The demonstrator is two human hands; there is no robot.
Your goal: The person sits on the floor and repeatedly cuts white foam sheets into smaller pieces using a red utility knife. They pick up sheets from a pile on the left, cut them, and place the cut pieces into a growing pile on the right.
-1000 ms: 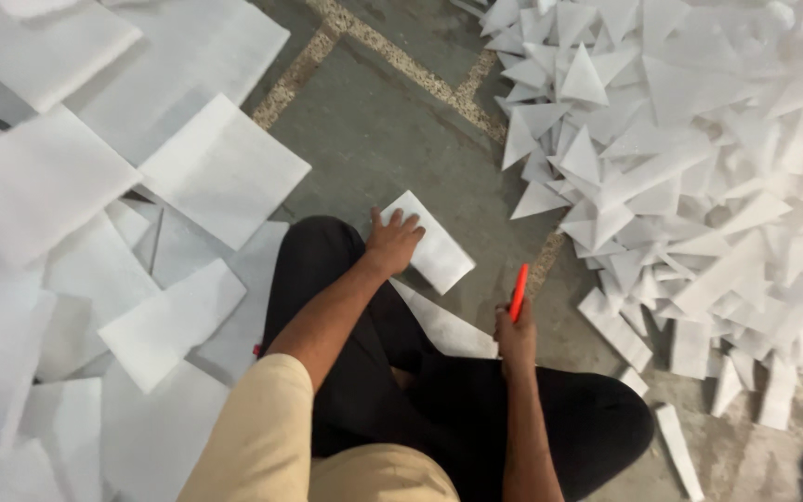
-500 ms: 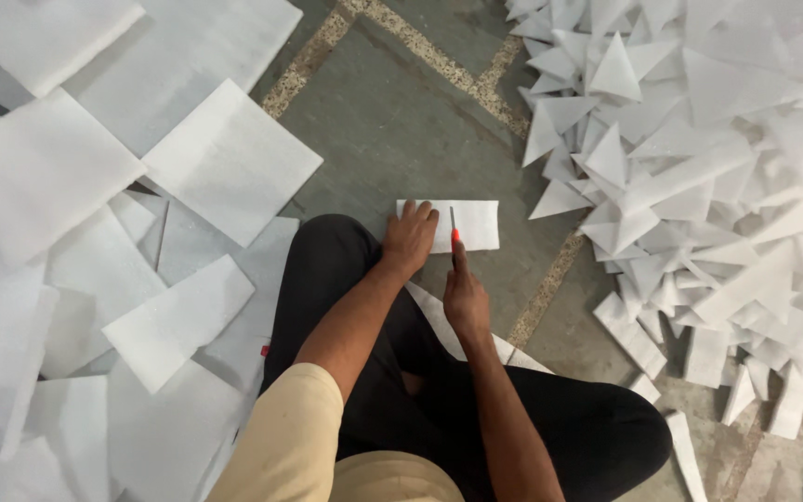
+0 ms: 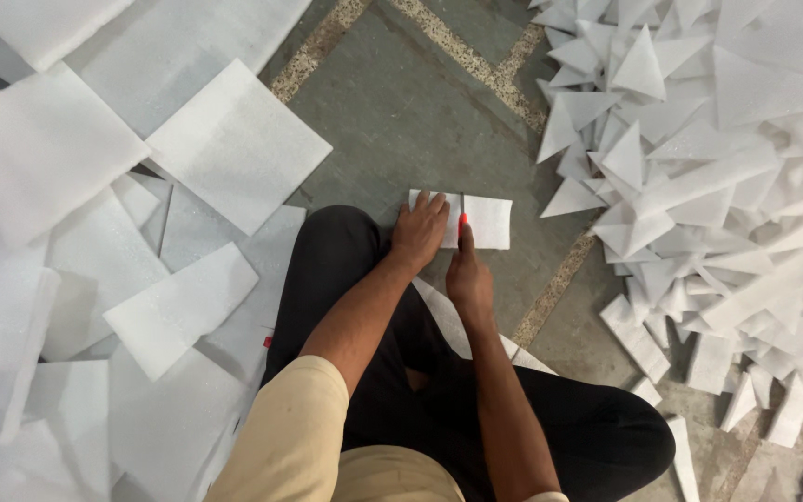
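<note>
White foam strip (image 3: 485, 221) lying left-right, left hand (image 3: 419, 231) flat, fingers apart, right hand (image 3: 467, 277) fingers clamped on red cutter (image 3: 462, 223).

Left hand (image 3: 420, 232) pressed flat on a small white foam rectangle (image 3: 487, 221) lying on the grey stone floor (image 3: 401, 121). Right hand (image 3: 468, 279) just beside it, gripping a red-handled cutter (image 3: 462, 221) with blade set across the rectangle. Large white foam sheets (image 3: 234, 144) spread at left; heaped white foam triangles (image 3: 699, 158) at right. Black-trousered knee (image 3: 336, 251) near the left hand.
</note>
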